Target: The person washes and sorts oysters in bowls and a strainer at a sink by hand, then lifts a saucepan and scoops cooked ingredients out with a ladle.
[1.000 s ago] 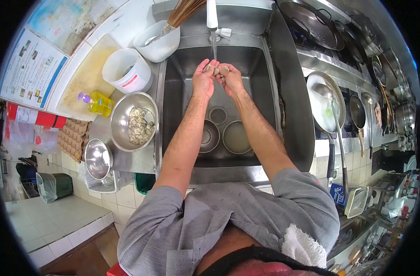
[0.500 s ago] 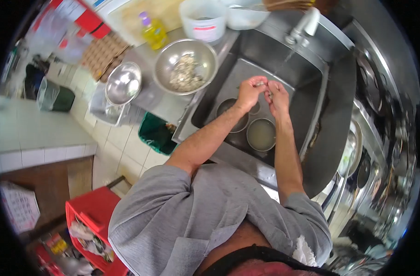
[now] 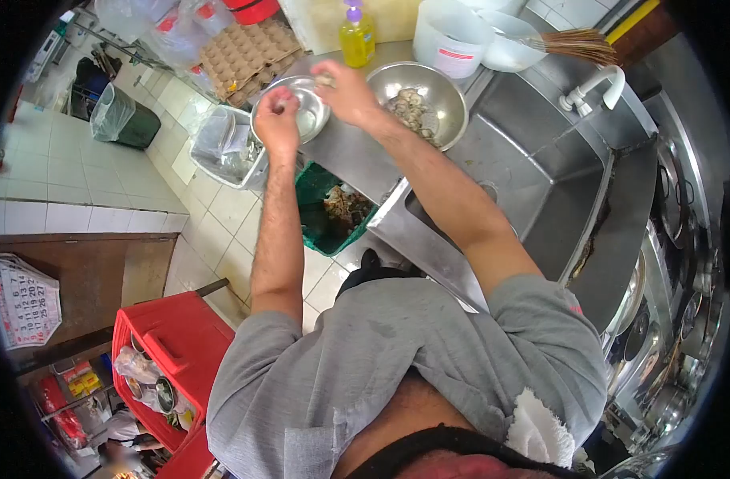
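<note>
Over the smaller steel bowl at the left end of the counter are both of my hands. My left hand has its fingers curled together at the bowl's left side; what it holds, if anything, is too small to name. Pinched in the fingers of my right hand is a pale piece of shellfish, above the bowl's right rim. The larger steel bowl beside it holds a heap of grey-white shellfish pieces.
A yellow soap bottle, a white tub and egg trays stand behind the bowls. To the right is the sink with a running faucet. A green bin sits below the counter edge.
Both hands have moved left from the sink to the smaller bowl and have separated. The view has turned left, showing more of the floor and the red bin.
</note>
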Demonstrator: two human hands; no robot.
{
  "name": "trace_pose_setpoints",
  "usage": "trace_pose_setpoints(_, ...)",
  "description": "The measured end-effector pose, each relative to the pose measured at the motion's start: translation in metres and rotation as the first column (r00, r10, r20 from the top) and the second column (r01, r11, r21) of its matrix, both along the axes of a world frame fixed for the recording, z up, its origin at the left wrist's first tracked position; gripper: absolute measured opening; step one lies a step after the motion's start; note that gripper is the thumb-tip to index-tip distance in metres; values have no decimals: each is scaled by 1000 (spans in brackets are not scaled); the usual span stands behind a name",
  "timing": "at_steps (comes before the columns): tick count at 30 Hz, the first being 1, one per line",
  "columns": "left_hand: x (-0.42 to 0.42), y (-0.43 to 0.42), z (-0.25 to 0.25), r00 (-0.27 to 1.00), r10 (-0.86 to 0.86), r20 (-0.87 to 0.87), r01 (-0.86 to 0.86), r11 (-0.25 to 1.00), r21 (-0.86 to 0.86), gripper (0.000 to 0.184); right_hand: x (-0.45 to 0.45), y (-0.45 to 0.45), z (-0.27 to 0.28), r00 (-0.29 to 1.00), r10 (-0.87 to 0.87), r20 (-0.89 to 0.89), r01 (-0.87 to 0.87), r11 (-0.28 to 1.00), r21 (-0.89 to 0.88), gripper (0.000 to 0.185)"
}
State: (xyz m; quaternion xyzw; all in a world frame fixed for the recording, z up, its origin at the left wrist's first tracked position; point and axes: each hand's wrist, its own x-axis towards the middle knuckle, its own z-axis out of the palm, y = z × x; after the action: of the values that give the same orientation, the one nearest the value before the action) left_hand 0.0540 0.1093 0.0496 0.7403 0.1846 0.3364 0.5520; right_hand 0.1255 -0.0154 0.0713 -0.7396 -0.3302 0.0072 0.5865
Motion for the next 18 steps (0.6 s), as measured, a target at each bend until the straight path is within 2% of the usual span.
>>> trace_pose_setpoints(1,2,14,-2,999,39,-14,-38,998,52,24,2,18,-2,1000,2,-1,-2,1000,-2,28)
trace_pose_setpoints(3,5,35,-13,997,77,-24,-74,992,100,28,6,44,-7,997,-4,76,16,987,-159,33)
trace_pose_setpoints(4,5,42,-21,992,-75,-103,96,971,221,31,7,50,-8,994,99,51,-81,959,-272,33)
trace_pose_setpoints(5,7,50,-27,957,-216,-195,271,906,324,34,8,50,-11,994,93,51,-76,959,-274,33)
trace_pose_setpoints(6,4,53,-28,954,-228,-193,281,904,323,34,6,43,-8,969,209,131,-143,909,-391,32)
trace_pose_setpoints(7,-4,52,-29,954,-152,-257,271,801,533,37,8,34,-8,926,324,192,-188,840,-508,31)
trace_pose_setpoints(8,-10,50,-30,954,-67,-293,264,650,712,40,14,26,-10,933,304,195,-167,842,-513,31)
trace_pose_setpoints(9,-14,47,-29,953,-93,-289,278,649,708,40,20,15,-18,959,148,241,-53,931,-361,30)
trace_pose_setpoints(10,-21,44,-30,972,23,-234,160,666,728,41,21,0,-18,966,-17,257,70,978,-197,29)
trace_pose_setpoints(11,-28,43,-31,974,139,-181,42,670,741,41,21,-25,-18,980,-152,127,167,979,-114,27)
trace_pose_setpoints(12,-28,45,-39,977,111,-183,61,674,736,41,19,-57,-8,961,-276,-6,276,960,-38,25)
trace_pose_setpoints(14,-24,46,-61,999,9,-51,26,779,627,44,30,-130,-17,818,-534,-215,548,837,8,22)
trace_pose_setpoints(15,-20,37,-60,999,-29,-46,51,784,619,44,46,-173,-40,740,-648,-180,668,740,81,20)
trace_pose_setpoints(16,-19,27,-57,998,-26,-54,54,777,627,44,56,-217,-51,607,-675,-419,775,619,127,18)
trace_pose_setpoints(18,-14,9,-57,998,-37,-58,66,771,633,45,73,-306,-76,423,-718,-553,903,384,193,14)
